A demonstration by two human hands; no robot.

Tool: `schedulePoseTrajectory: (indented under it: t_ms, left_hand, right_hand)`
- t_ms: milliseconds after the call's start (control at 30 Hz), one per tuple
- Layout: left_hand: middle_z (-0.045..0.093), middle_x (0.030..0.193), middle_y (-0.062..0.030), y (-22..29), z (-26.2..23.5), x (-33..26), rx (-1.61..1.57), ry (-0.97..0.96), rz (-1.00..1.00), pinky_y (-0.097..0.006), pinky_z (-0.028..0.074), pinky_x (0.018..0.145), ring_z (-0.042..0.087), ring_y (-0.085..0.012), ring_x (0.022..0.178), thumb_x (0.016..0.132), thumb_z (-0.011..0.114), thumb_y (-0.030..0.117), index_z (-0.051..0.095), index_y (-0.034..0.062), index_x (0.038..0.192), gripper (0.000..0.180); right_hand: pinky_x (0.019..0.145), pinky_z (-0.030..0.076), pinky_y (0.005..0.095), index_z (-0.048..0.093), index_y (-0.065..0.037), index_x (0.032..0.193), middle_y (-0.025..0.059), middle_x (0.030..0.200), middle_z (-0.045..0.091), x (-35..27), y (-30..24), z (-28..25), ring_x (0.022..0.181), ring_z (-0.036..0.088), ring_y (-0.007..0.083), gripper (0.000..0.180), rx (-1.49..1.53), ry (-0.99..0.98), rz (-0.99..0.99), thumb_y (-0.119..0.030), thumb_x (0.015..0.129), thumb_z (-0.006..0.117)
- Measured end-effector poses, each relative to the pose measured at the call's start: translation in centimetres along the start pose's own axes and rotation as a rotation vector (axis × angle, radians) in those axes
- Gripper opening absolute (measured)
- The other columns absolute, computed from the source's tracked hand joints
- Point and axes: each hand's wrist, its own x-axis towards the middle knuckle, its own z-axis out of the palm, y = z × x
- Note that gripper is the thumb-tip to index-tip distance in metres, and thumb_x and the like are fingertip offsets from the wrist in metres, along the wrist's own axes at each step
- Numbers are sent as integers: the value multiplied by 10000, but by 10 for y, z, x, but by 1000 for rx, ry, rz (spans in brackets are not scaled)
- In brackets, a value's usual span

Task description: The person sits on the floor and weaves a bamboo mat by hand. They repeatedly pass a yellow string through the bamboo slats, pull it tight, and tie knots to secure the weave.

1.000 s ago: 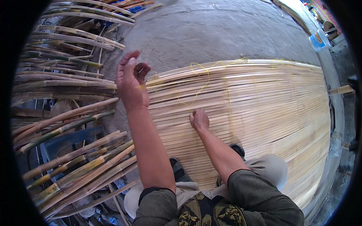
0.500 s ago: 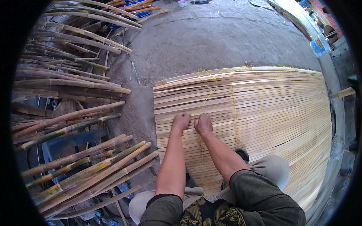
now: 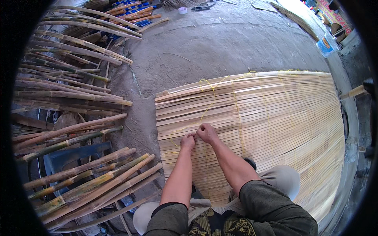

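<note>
Where your left hand (image 3: 188, 142) and right hand (image 3: 207, 134) sit close together in the head view, their fingers curl inward; whether they grip the yellow cord (image 3: 214, 93), I cannot tell. Before you, the slatted mat (image 3: 254, 118) lies on the floor (image 3: 236, 43), its slats' long axis running left to right; the cord trails nearward from the far edge toward your hands.

One fisheye camera is looking steeply down from the wearer's head and facing forward. It is sitting near, above the left hand (image 3: 188, 141) and right hand (image 3: 208, 133), and is taking in the slatted mat's (image 3: 291, 118) far-left corner and the floor (image 3: 228, 43) beyond its far edge. The lens is bending the mat's right edge.
</note>
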Motion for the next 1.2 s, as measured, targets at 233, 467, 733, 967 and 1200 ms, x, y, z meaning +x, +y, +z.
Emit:
schedulePoseTrajectory:
  t_ms: [233,467,733,967,1200]
  left_hand:
    - [753,864,-71,-8,6,-3,239,57,226,-318,538,734,669,-134,765,863,655,95,768,61,954,149]
    - [735,968,-99,10,26,-31,494,173,218,-393,540,894,682,-246,998,802,761,299,750,92,966,265]
    - [725,1038,-136,21,52,-37,754,391,178,-517,521,924,670,-332,1067,858,696,391,757,137,1017,306]
    - [747,1016,-196,38,56,-39,877,310,216,-478,566,875,723,-373,963,847,679,358,770,80,953,311]
    - [673,828,-175,8,60,-33,817,395,602,-510,533,775,656,-403,789,835,677,248,568,49,905,238]
  right_hand:
    - [548,475,277,660,-36,1178,37,711,652,10,-67,-39,605,562,104,329,760,-260,188,-242,922,685]
    - [545,431,212,627,-63,1295,-1,783,661,28,-173,-149,601,513,45,315,743,-292,-71,-199,1014,586]
    - [832,567,383,561,42,1333,210,1141,713,39,-162,-183,969,731,295,471,405,367,-205,-275,987,607]
    - [931,515,505,677,4,1128,288,1077,703,34,-30,-109,1068,658,456,391,232,238,375,-299,937,521]
    - [956,524,428,731,-77,1109,225,1070,735,-24,17,-40,1067,694,373,323,140,24,549,-229,880,562]
